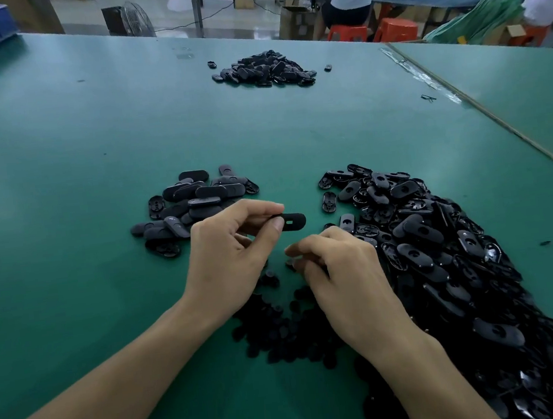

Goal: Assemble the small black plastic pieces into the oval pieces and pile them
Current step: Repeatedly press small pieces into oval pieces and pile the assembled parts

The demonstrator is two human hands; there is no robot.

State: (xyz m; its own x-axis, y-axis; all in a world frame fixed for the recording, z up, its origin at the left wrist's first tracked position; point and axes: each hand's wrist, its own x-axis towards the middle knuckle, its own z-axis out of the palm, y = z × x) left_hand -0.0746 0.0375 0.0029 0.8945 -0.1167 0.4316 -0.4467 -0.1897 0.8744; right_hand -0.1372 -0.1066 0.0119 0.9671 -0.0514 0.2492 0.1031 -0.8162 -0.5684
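The left hand pinched one oval piece just above the green bench. The right hand curled over the small black pieces; whether it gripped one, I couldn't tell. A small pile of ovals lay beyond.

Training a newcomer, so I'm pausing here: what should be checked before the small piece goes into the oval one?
1. Grip of left hand on oval piece: ok, pinched at one end.
2. Uncovered slot: ok.
3. Whether right hand has a small piece: cannot tell, curled fingers hide it.
4. Nearby small-piece heap: ok, below both hands.
5. Reach to left pile: ok, probably.
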